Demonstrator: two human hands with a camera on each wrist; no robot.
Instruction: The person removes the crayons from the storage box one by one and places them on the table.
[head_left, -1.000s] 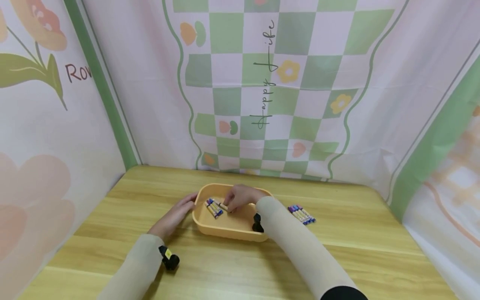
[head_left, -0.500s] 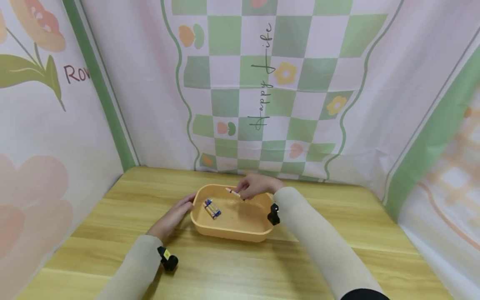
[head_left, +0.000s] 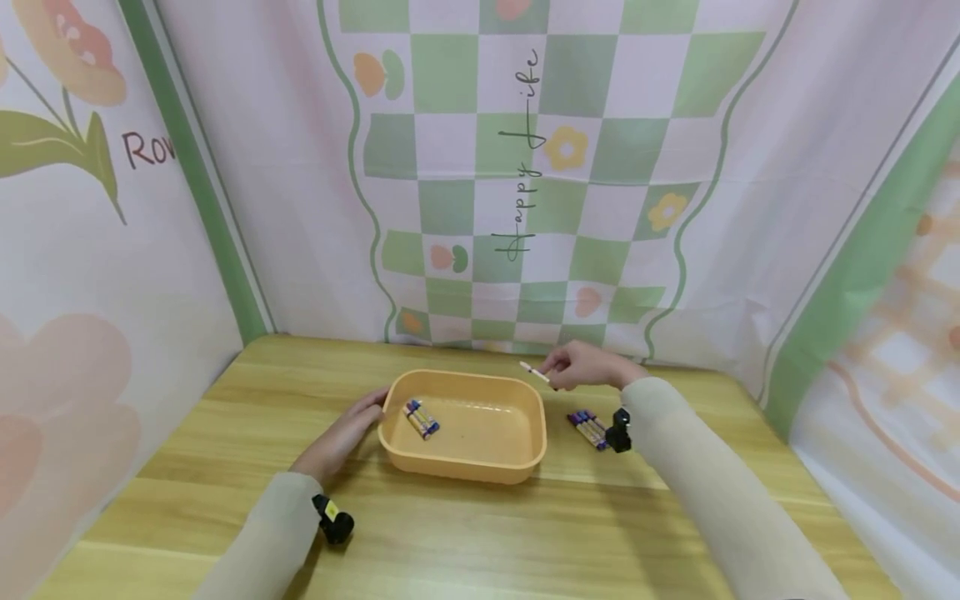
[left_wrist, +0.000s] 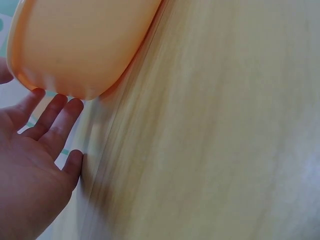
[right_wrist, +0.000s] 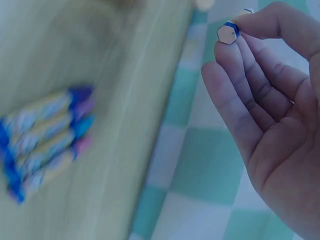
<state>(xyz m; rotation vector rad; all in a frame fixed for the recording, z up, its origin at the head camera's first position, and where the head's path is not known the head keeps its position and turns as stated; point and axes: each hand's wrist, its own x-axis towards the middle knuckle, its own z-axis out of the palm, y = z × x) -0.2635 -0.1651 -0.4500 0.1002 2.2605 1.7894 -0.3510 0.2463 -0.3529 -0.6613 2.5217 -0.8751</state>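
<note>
My right hand (head_left: 588, 367) pinches a pale-tipped crayon (head_left: 534, 372) between thumb and fingers, up over the table to the right of the bin. In the right wrist view the flat end of this crayon (right_wrist: 228, 33) faces the camera, ringed by a blue band. My left hand (head_left: 341, 437) touches the left end of the orange plastic bin (head_left: 465, 468); in the left wrist view its relaxed fingers (left_wrist: 62, 122) rest against the bin's outer wall. Several crayons (head_left: 421, 419) lie together inside the bin at its left. Below my right hand, a row of crayons (head_left: 587, 429) lies on the table.
The light wooden table (head_left: 465, 542) runs back to a green-and-white checked curtain (head_left: 517, 275). Printed cloth (head_left: 112, 350) hangs at the left side, with more cloth on the right. A small black wrist camera (head_left: 619, 430) overlaps the crayon row.
My right hand has picked the pale-tipped crayon out of the bin and carried it up and to the right, past the rim. My left hand has stayed at the bin.
</note>
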